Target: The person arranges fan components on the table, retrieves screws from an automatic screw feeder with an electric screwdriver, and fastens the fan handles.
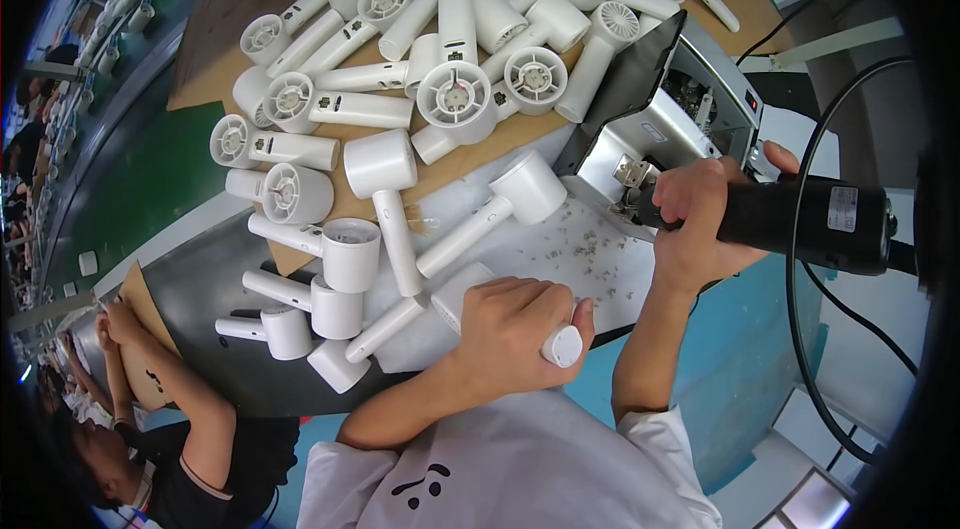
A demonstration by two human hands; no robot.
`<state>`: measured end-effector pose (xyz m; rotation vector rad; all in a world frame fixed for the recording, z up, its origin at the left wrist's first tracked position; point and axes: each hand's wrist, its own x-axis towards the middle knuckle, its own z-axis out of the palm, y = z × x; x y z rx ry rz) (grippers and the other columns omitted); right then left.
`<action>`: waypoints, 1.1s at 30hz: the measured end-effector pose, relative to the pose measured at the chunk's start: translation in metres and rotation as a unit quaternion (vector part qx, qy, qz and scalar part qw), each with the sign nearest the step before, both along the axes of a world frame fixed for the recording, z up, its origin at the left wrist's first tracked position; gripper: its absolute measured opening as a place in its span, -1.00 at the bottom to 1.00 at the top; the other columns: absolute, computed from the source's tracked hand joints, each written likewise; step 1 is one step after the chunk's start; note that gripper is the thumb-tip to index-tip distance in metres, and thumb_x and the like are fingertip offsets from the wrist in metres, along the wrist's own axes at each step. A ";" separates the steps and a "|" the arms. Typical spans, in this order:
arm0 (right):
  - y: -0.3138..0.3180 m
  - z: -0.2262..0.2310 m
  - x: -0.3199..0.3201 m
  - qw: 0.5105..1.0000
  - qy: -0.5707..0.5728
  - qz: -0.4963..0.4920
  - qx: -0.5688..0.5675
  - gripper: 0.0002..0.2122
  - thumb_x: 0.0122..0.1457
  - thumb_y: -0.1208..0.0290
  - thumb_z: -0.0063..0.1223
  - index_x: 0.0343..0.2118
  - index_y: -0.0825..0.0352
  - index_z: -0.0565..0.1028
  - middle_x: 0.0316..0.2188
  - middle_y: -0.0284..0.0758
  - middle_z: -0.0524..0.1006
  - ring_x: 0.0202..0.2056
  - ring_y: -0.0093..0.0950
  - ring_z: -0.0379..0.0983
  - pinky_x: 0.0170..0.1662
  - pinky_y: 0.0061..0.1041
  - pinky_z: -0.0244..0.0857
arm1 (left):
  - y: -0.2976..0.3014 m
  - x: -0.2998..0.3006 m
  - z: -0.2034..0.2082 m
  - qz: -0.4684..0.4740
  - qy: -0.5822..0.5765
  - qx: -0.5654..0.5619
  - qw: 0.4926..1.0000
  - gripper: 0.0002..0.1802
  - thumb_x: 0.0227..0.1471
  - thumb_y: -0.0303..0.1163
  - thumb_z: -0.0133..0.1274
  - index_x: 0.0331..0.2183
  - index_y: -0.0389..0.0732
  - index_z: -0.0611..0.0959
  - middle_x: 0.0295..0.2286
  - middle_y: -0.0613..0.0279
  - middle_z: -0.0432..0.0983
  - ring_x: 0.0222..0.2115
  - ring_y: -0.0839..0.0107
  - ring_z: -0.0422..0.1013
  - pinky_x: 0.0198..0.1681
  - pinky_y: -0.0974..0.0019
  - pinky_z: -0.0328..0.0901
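White fan body (562, 347) clasped in my left hand (512, 329), at the counter's (200, 274) near edge.
My right hand (702, 214) grips a black power tool (815, 224) beside the silver box (675, 126) at right; its open top shows small machinery (692, 99) inside.

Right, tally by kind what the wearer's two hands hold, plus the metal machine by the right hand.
White fan body, in the left hand: 1
Black cylindrical tool, in the right hand: 1
Silver-and-black machine, by the right hand: 1
Total: 3
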<state>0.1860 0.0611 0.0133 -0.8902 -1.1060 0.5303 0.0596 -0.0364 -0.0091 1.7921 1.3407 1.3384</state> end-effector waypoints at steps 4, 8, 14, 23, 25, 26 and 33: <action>0.002 0.001 -0.005 0.999 -0.018 0.002 -0.034 -0.57 0.07 0.70 -0.07 0.01 0.40 0.14 -0.79 -0.37 0.26 -0.80 -0.62 0.15 -0.70 -0.56 0.11 | 0.001 0.000 0.000 -0.001 -0.007 -0.002 1.000 -0.61 -0.31 -0.60 0.21 -0.75 -0.14 0.29 -0.83 0.28 0.21 -0.86 0.30 0.14 -0.76 0.35 0.00; 0.006 0.002 0.002 0.990 -0.129 0.051 -0.032 -0.58 0.06 0.70 -0.07 0.00 0.41 0.16 -0.80 -0.38 0.26 -0.79 -0.63 0.16 -0.69 -0.58 0.10 | 0.000 0.002 0.001 -0.015 -0.001 -0.002 1.000 -0.63 -0.31 -0.60 0.21 -0.74 -0.14 0.30 -0.82 0.28 0.21 -0.86 0.29 0.14 -0.76 0.33 0.01; -0.006 0.008 -0.004 0.971 0.142 0.080 -0.174 -0.57 0.09 0.67 -0.06 0.03 0.24 0.21 -0.75 -0.48 0.19 -0.81 -0.68 0.03 -0.71 -0.62 0.00 | 0.000 0.004 -0.004 -0.001 0.014 0.015 1.000 -0.69 -0.34 -0.59 0.17 -0.73 -0.16 0.33 -0.80 0.25 0.28 -0.83 0.25 0.22 -0.74 0.30 0.12; -0.068 0.048 0.012 0.914 0.221 0.328 0.085 -0.63 0.18 0.62 -0.18 0.04 0.24 0.14 -0.76 -0.48 0.26 -0.80 -0.71 0.23 -0.67 -0.61 0.29 | -0.003 0.006 -0.002 -0.018 0.053 0.012 0.998 -0.75 -0.42 -0.54 0.16 -0.74 -0.14 0.37 -0.78 0.26 0.33 -0.81 0.24 0.26 -0.71 0.28 0.18; -0.074 0.052 0.010 0.915 0.231 0.321 0.078 -0.64 0.17 0.62 -0.15 0.02 0.22 0.14 -0.77 -0.46 0.26 -0.80 -0.68 0.23 -0.68 -0.61 0.29 | -0.006 0.006 -0.004 -0.027 0.048 0.002 0.998 -0.77 -0.46 -0.50 0.18 -0.73 -0.13 0.41 -0.77 0.29 0.35 -0.79 0.26 0.30 -0.70 0.30 0.19; -0.075 0.053 0.011 0.915 0.232 0.322 0.077 -0.64 0.17 0.62 -0.15 0.02 0.22 0.14 -0.77 -0.46 0.26 -0.80 -0.68 0.23 -0.68 -0.61 0.29 | -0.006 0.005 -0.004 -0.026 0.050 0.001 0.998 -0.77 -0.46 -0.50 0.18 -0.73 -0.13 0.41 -0.77 0.29 0.35 -0.79 0.26 0.30 -0.70 0.30 0.19; -0.071 0.049 0.006 0.923 0.206 0.321 0.046 -0.67 0.19 0.56 -0.05 -0.12 0.12 0.08 -0.80 -0.44 0.28 -0.85 -0.63 0.22 -0.73 -0.58 0.23 | -0.009 0.004 -0.003 -0.060 0.073 -0.037 0.995 -0.79 -0.49 -0.39 0.21 -0.65 -0.12 0.49 -0.73 0.27 0.39 -0.72 0.25 0.36 -0.63 0.27 0.26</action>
